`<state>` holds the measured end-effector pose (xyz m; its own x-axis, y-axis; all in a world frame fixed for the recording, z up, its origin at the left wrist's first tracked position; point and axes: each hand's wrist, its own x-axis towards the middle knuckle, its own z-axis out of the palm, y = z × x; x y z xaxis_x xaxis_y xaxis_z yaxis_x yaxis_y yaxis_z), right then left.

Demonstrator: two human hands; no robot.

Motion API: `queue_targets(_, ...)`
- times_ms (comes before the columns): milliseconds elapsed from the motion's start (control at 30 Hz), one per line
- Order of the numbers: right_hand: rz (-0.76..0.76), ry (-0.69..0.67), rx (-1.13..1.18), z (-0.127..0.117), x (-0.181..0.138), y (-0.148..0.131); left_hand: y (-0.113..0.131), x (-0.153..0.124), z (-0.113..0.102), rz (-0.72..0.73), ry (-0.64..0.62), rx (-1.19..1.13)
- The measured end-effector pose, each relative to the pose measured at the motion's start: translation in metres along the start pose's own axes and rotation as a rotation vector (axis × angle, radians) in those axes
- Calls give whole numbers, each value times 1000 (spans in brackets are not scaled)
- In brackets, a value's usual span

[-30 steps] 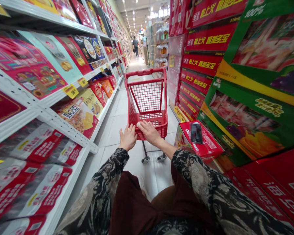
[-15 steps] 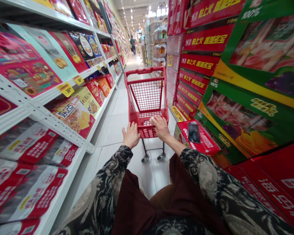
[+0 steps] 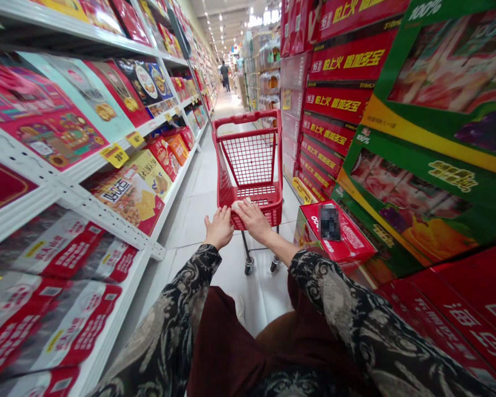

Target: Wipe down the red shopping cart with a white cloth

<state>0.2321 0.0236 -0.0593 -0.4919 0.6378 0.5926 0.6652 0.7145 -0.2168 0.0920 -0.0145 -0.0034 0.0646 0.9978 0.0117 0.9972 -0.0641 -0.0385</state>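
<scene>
Red cart [image 3: 248, 165], near rim: pale scrap [image 3: 235, 204], partly under right hand [image 3: 253, 221], unidentifiable to me. Right of cart: red-topped box [image 3: 349, 237], top patch pixelated. Far beyond cart: person [image 3: 225, 75], too small for me to detail.

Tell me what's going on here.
A person stands in a store aisle behind a red shopping cart. The left hand is at its near left corner; the right hand, at the near edge, holds a small white thing, perhaps a tissue. Packaged goods fill the shelves on the left, boxes are stacked on the right, and another person is farther down the aisle.
</scene>
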Motion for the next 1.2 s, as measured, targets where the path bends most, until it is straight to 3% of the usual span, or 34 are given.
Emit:
queue_targets(133, -8, 11, -12, -16, -14, 30, -2, -1, 1, 6, 12, 16)
queue_targets(300, 155, 123, -22, -32, -34, 59, -1, 1, 3, -4, 22, -31)
queue_targets(433, 212, 155, -25, -24, -30, 41, 4, 2, 4, -33, 20, -45)
queue_targets(600, 48, 24, 18, -7, -11, 7, 2, -2, 1, -10, -2, -33)
queue_targets(767, 0, 29, -2, -20, -24, 26, -5, -6, 0, 0, 13, -24)
queue_targets(933, 92, 101, -34, -36, -45, 55, 0, -7, 2, 4, 38, -68)
queue_targets(1100, 194, 157, -53, -29, -39, 47, 12, -7, 1, -18, 56, -88)
queue_targets(1200, 173, 136, -50, -22, -31, 31, 13, -7, -1, -24, 27, -79)
